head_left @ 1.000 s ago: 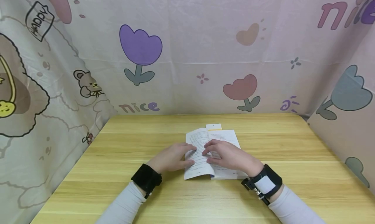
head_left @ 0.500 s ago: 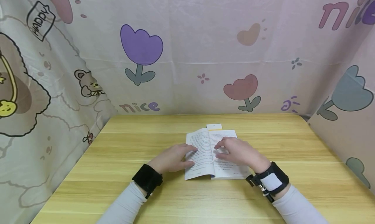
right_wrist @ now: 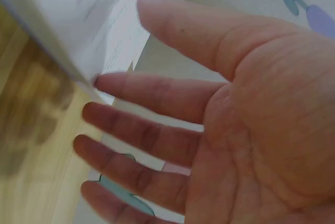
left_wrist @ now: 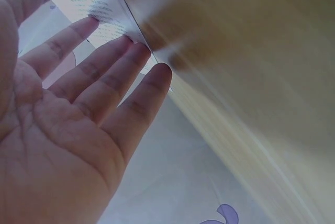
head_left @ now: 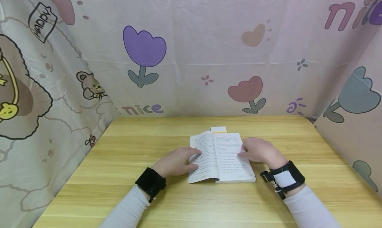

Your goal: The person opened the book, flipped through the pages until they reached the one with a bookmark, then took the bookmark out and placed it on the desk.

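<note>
An open book (head_left: 231,165) with printed text lies on the table, its left page (head_left: 206,161) bowed up near the spine. My left hand (head_left: 174,161) rests at the outer edge of that page, thumb and fingertips on the paper. In the left wrist view its fingers (left_wrist: 136,106) extend loosely along the page edge. At the book's right edge is my right hand (head_left: 261,151), thumb over the page. The right wrist view has the index fingertip (right_wrist: 102,81) right at the page edge, the other fingers nearly straight and holding nothing.
A white card with a yellow stripe (head_left: 219,129) sticks out past the book's top edge. The wooden table (head_left: 143,135) ends at a printed cloth backdrop (head_left: 194,49), which also hangs at both sides. Each wrist wears a black strap (head_left: 150,184).
My right hand has moved right, from the middle of the book across the right page to its outer edge, uncovering the text. The left hand has stayed in place.
</note>
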